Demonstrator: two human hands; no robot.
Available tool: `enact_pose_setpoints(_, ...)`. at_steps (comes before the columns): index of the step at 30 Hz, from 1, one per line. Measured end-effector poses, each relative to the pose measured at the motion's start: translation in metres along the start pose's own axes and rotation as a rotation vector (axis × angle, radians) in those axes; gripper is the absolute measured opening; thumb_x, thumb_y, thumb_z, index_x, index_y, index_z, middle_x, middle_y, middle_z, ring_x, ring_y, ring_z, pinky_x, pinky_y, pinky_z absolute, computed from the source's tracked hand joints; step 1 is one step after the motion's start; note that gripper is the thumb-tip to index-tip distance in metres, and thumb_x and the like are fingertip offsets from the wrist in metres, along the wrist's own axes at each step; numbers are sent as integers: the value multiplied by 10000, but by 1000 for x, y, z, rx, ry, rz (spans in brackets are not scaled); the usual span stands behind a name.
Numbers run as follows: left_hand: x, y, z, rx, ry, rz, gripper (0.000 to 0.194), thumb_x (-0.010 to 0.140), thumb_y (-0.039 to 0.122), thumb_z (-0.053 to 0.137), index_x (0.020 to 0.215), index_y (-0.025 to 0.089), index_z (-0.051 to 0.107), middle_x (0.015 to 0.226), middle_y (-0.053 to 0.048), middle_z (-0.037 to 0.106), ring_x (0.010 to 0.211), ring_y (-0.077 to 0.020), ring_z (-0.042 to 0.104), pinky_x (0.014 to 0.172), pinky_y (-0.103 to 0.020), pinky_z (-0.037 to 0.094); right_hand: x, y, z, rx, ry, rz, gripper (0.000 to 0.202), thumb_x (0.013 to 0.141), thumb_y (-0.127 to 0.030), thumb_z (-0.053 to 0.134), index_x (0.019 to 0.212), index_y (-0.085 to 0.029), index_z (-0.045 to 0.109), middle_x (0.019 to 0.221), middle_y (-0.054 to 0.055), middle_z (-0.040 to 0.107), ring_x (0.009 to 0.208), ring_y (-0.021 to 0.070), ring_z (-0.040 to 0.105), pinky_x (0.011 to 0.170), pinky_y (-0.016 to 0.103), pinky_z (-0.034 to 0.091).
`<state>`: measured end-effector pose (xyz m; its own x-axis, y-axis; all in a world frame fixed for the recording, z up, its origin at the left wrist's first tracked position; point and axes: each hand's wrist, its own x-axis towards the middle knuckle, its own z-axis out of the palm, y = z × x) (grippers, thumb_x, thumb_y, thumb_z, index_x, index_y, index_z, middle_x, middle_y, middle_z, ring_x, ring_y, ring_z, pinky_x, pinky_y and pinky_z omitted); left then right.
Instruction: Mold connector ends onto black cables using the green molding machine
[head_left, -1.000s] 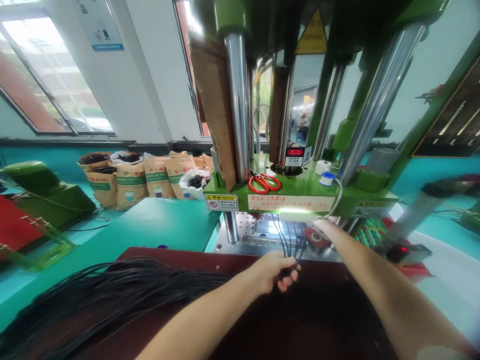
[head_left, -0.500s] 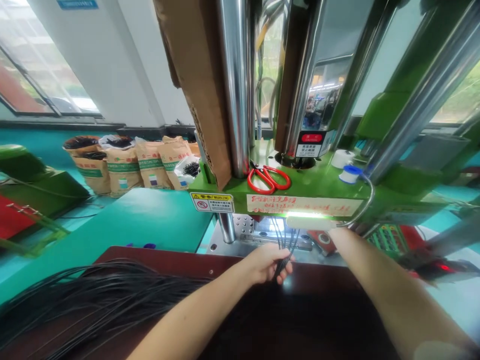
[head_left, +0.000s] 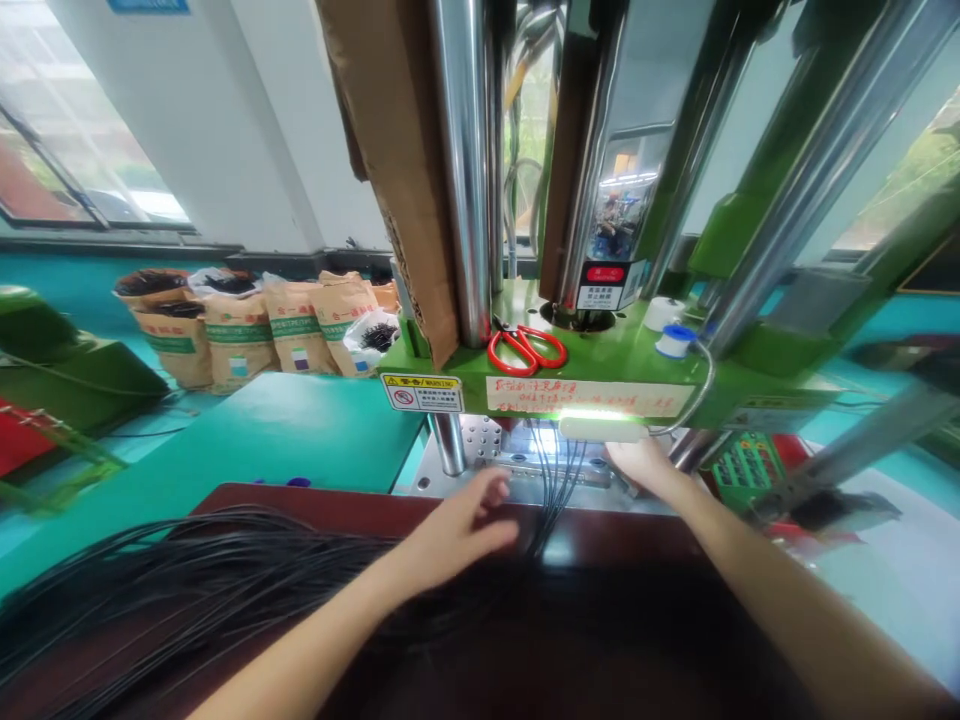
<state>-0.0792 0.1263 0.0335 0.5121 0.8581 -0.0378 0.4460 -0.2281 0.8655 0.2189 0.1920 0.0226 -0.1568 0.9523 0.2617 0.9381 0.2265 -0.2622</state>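
Left hand (head_left: 461, 530) spread, just beside black cables (head_left: 553, 490); cables run from metal fixture (head_left: 517, 468) under green press (head_left: 622, 350) to dark red table (head_left: 637, 540); right hand (head_left: 643, 462) near lamp (head_left: 600, 429), fingers hidden, can't tell grip

red-handled scissors (head_left: 528, 348) | blue-white spool (head_left: 676, 342) | paper sacks (head_left: 241, 340) by wall (head_left: 247, 120) | brown cardboard (head_left: 409, 180)

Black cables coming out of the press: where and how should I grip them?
I'd grip the black cables where they bunch at the edge of the brown tabletop, coming from the left: they fan apart toward the green press but gather there, and the left hand is open on that side.
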Motion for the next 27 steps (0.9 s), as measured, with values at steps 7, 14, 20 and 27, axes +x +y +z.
enact_pose_setpoints(7,-94,-69,-31,999,-26,129,983,527,662,602,1352,248,262,1389,-112,315,1254,-336,267,1024,-523,129,-146,-9,-15,-45,-295,-442,765,708,-562,549,1353,-232,302,1294,125,444,1148,288,431,917,414,382)
enact_pose_setpoints(14,-60,-73,0,1133,127,128,587,706,429,588,1249,259,443,1213,-78,521,1089,-269,451,963,-436,261,-173,12,6,-305,-24,-456,470,827,-415,466,1245,-200,478,907,108,599,820,234,561,746,383,452)
enact_pose_setpoints(20,-53,-52,-9,914,-90,85,798,589,582,610,1281,247,393,1317,-102,410,1225,-325,289,1001,-483,176,-168,16,-20,-68,-282,-261,517,800,-486,463,1270,-268,451,1080,117,568,1005,262,522,894,427,389)
enact_pose_setpoints(27,20,0,6,301,56,116,505,814,489,370,1242,222,392,1163,-72,533,1049,-182,493,905,-303,356,-72,-8,-25,158,-180,44,470,846,-381,380,1270,-182,416,1067,78,607,925,173,572,821,277,419)
